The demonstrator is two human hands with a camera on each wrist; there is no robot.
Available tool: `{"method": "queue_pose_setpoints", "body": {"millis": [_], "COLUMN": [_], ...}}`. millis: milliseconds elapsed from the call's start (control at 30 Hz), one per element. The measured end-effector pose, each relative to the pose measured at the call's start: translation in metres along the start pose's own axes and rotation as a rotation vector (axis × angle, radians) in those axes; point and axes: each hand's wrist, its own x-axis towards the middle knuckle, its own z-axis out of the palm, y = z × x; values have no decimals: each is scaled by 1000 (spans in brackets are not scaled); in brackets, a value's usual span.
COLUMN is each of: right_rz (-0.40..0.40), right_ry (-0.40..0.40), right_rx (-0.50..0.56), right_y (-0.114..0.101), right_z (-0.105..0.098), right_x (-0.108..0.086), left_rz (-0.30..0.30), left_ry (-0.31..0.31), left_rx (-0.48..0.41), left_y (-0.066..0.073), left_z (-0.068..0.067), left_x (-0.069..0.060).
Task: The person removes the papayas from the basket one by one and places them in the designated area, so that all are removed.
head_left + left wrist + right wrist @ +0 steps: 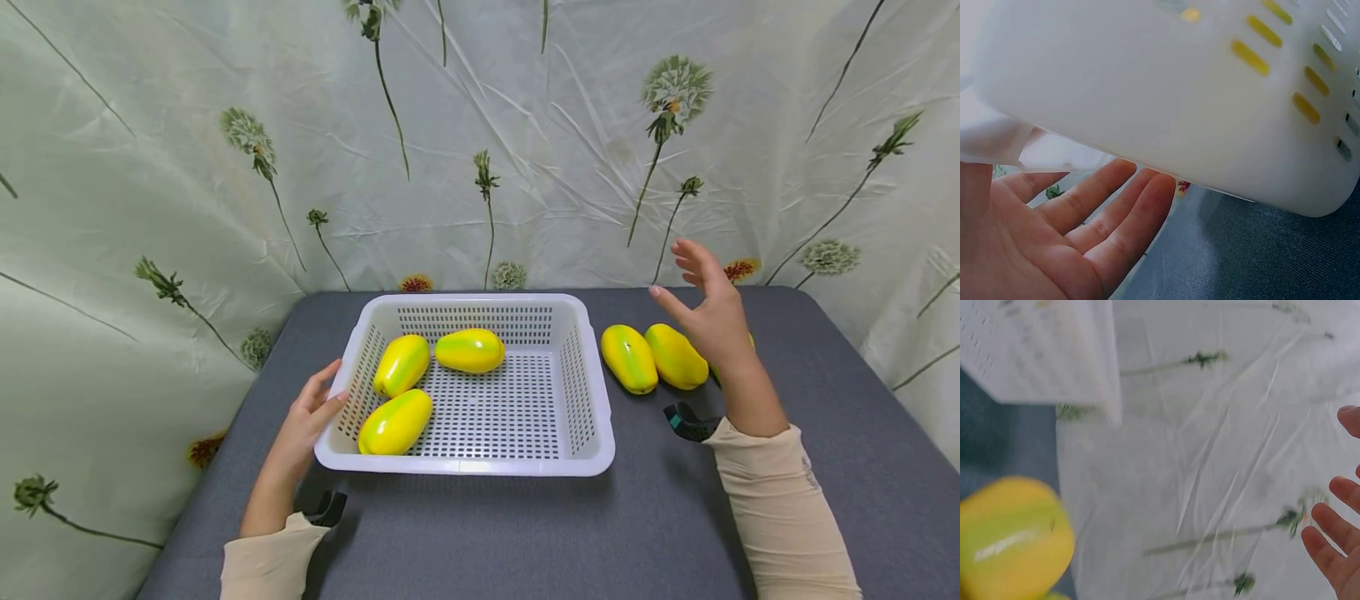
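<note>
A white perforated plastic basket (465, 467) stands on the table with three yellow-green papaya-like fruits inside, at its left side: one upper left (402, 365), one at the back (470, 351), one in front (395, 422). My left hand (307, 421) holds the basket's left rim, thumb over it and fingers along the outside, as the left wrist view shows. Empty, my right hand (712, 312) is raised with fingers spread, right of the basket. Near it lie two more such fruits, one closer to the basket (628, 359) and one beside that (677, 357); another is mostly hidden behind the wrist.
Dark grey cloth covers the table (480, 542). A pale curtain (450, 108) printed with dandelions hangs behind the table's back edge and on the left. Black wrist bands (690, 423) sit on both wrists.
</note>
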Motion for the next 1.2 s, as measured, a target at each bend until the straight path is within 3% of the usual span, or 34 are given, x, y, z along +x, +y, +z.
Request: {"method": "queue_pose_setpoints", "body": {"millis": [367, 767, 933, 1200], "right_rz": [-158, -236, -223, -131], "right_ry": [-156, -343, -429, -584], "right_rx": [80, 113, 117, 82], "right_y": [-36, -54, -54, -57], "right_z": [41, 99, 123, 153], "right_x": [21, 33, 38, 39], "left_rz": [51, 37, 41, 47], "left_ry": [-25, -14, -16, -15], "left_rx": [-33, -22, -24, -28], "left_y": [-2, 0, 0, 1], "left_z": [-1, 0, -1, -1], "left_x": [1, 1, 1, 0]}}
